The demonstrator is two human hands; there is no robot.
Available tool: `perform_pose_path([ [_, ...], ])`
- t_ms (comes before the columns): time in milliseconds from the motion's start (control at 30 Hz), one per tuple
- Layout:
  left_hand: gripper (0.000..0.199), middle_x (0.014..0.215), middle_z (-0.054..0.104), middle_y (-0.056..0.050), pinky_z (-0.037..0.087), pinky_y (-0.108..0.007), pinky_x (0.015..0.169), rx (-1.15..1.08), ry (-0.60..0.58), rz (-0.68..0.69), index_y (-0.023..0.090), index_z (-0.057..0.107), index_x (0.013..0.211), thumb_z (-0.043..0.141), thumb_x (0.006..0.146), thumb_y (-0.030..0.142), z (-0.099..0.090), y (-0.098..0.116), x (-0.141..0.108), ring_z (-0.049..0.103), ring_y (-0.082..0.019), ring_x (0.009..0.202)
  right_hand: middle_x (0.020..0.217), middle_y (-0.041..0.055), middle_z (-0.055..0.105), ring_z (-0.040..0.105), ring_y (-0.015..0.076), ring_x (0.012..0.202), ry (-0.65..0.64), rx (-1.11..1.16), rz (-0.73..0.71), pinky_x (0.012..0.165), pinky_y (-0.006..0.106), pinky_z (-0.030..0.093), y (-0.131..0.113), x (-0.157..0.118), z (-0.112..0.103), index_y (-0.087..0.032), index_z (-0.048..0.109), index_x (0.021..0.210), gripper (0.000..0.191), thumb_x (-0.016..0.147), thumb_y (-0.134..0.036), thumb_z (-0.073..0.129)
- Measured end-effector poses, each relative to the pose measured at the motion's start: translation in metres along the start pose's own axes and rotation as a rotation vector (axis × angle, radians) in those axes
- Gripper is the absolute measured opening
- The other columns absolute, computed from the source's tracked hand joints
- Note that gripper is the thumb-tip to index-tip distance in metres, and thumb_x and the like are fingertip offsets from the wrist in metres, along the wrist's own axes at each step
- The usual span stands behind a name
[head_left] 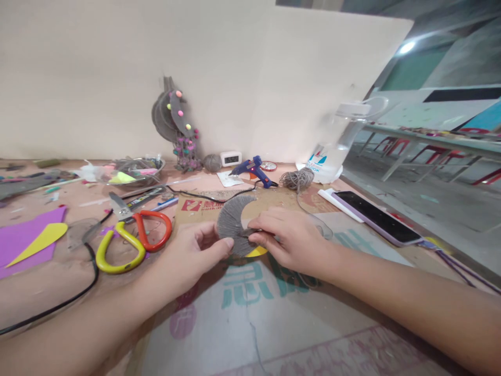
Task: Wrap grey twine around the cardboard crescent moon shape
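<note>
A crescent (230,222) wrapped in grey yarn is held up between my hands over the printed cardboard sheet (203,334). My left hand (201,248) pinches its left edge between thumb and fingers. At the crescent's inner curve, my right hand (284,237) has its fingertips pressed together on grey yarn. A yellow part (257,251) shows at the crescent's lower right. Behind my right hand lies a loose skein of grey yarn (299,178), with a strand running down toward that hand.
Scissors (121,248) with red and yellow handles lie left of my left hand, near a black cord (94,261). Behind are a blue glue gun (256,169), a small clock (230,158) and a pompom-trimmed crescent (180,115). A phone (376,214) and water bottle (336,141) stand at right.
</note>
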State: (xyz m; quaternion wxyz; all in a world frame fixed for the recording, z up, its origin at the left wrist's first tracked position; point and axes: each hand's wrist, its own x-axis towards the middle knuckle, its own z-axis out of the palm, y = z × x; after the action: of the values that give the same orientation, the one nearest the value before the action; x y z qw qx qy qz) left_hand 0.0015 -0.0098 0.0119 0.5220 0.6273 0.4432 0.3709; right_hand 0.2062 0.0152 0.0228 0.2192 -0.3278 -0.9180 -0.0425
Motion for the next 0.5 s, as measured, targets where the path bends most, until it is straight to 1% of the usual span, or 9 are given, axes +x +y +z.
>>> perform_pose_path([
  [100, 0.013, 0.071, 0.065, 0.001, 0.044, -0.022, 0.064, 0.004, 0.005, -0.005, 0.019, 0.064, 0.079, 0.055, 0.077, 0.028, 0.0001, 0.0016, 0.0001, 0.058, -0.014, 0.068, 0.079, 0.0054, 0.062, 0.052, 0.0156, 0.07, 0.005, -0.003, -0.002, 0.061, 0.026, 0.035, 0.0002, -0.0003, 0.0001, -0.016, 0.061, 0.093, 0.023, 0.09, -0.028, 0.042],
  [300, 0.013, 0.068, 0.063, 0.003, 0.043, -0.022, 0.062, 0.008, 0.029, -0.032, 0.018, 0.063, 0.077, 0.055, 0.077, 0.029, 0.0003, 0.0007, 0.0014, 0.056, -0.012, 0.064, 0.077, 0.0065, 0.06, 0.052, 0.0173, 0.072, 0.067, -0.001, -0.009, 0.062, 0.028, 0.036, 0.0014, -0.0006, -0.0017, -0.015, 0.059, 0.092, 0.025, 0.09, -0.032, 0.041],
  [500, 0.012, 0.066, 0.061, 0.004, 0.042, -0.02, 0.062, -0.018, 0.004, -0.01, 0.018, 0.062, 0.076, 0.054, 0.079, 0.026, -0.0001, -0.0016, 0.0029, 0.055, -0.01, 0.064, 0.079, 0.0061, 0.06, 0.05, 0.0175, 0.074, 0.047, 0.005, -0.065, 0.065, 0.029, 0.037, -0.0016, -0.0012, -0.0023, -0.013, 0.058, 0.096, 0.022, 0.089, -0.028, 0.043],
])
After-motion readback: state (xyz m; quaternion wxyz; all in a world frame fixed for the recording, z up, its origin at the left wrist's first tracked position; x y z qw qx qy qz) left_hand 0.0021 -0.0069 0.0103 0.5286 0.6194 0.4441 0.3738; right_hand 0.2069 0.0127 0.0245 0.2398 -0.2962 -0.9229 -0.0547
